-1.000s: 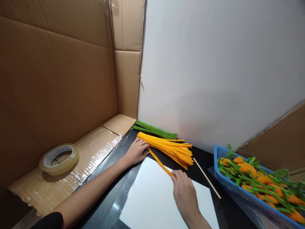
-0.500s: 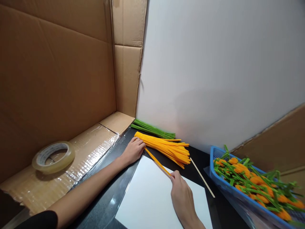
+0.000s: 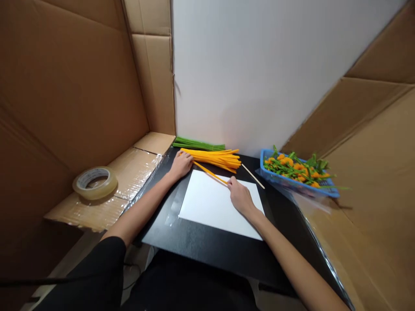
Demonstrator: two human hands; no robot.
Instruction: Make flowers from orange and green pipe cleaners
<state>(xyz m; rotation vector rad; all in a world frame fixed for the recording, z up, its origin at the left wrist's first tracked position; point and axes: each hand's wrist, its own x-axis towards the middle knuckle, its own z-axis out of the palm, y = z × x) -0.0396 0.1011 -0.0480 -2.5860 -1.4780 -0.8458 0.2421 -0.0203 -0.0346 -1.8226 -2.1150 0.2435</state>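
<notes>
An orange bundle of pipe cleaners (image 3: 217,159) lies across the back of the black table, fanned out at its right end. My left hand (image 3: 182,164) is closed over the bundle's left end, its fingertips partly hidden. A single orange pipe cleaner (image 3: 210,173) slants from beside that hand down to my right hand (image 3: 240,195), which pinches its near end. Beneath it lies a white sheet (image 3: 210,205), with my right hand over the sheet's right part. Behind the orange bundle rests a bundle of green pipe cleaners (image 3: 198,144).
A thin pale stick (image 3: 253,176) lies right of the sheet. On the right stands a blue basket (image 3: 264,160) filled with orange and green fuzzy pieces. A roll of clear tape (image 3: 112,183) sits on cardboard at left. Cardboard panels and a white wall (image 3: 243,65) surround the black table (image 3: 194,242).
The camera view has shifted back, so more of the table, my arms and lap shows. Both hands keep about the same places at the orange pipe cleaners.
</notes>
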